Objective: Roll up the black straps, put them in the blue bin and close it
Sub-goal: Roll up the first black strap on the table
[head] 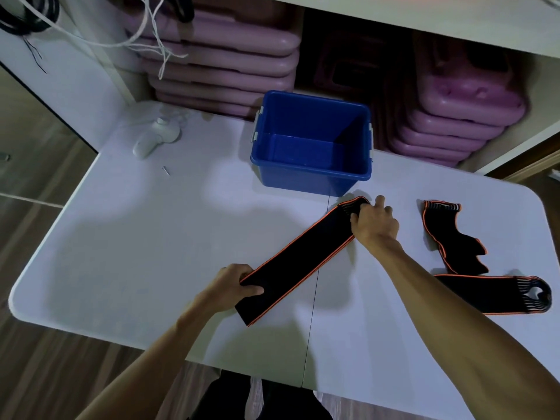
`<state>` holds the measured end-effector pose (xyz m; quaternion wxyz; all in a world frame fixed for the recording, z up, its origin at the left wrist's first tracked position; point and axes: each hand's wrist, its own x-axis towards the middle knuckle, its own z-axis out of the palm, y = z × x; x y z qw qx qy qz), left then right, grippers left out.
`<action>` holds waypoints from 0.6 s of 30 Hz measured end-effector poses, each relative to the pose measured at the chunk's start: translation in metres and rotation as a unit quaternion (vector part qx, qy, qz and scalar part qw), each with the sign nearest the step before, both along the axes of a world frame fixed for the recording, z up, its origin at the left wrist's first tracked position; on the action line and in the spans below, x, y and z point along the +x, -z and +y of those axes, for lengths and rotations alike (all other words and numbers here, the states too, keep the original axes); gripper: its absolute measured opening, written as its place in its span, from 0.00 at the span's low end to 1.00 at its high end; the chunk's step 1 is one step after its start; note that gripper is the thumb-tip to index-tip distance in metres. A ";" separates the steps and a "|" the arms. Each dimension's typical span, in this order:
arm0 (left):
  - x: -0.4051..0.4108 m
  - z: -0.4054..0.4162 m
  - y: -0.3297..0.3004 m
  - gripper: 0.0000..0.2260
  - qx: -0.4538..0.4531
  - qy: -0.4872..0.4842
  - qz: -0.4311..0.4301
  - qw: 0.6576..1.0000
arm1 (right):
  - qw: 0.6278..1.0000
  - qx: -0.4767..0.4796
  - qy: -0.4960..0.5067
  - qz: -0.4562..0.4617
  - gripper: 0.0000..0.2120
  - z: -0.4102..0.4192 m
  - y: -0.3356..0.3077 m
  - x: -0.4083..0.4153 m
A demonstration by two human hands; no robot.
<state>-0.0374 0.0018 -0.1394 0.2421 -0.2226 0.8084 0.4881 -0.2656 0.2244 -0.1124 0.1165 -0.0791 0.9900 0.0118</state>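
A long black strap with orange edges [298, 262] lies stretched diagonally on the white table [145, 237]. My left hand [233, 287] pinches its near end. My right hand [374, 224] grips its far, striped end, just in front of the blue bin [312, 177]. The bin stands open and looks empty; no lid is in view. A second black strap [454, 241] lies crumpled to the right, and a third [491, 292] lies flat beside my right forearm.
A white handheld device [157, 136] with a cord and a small screw [165, 170] lie at the table's back left. Stacks of pink plastic lids or trays [454, 122] fill the shelf behind the bin. White cables [145, 34] hang at the upper left.
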 end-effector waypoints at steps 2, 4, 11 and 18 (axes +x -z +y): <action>0.001 -0.001 0.001 0.07 0.000 0.003 0.000 1.000 | 1.000 -0.003 -0.012 0.009 0.16 -0.002 0.004 0.004; 0.003 -0.002 0.003 0.06 0.000 -0.002 0.001 1.000 | 1.000 -0.017 -0.008 -0.001 0.19 -0.002 0.009 0.007; 0.010 -0.004 0.007 0.07 -0.026 -0.026 -0.007 0.999 | 0.994 -0.058 0.057 -0.074 0.32 0.002 0.020 0.006; 0.008 -0.005 0.003 0.08 -0.015 -0.026 -0.013 0.999 | 0.994 -0.088 0.031 -0.049 0.25 0.006 0.006 0.003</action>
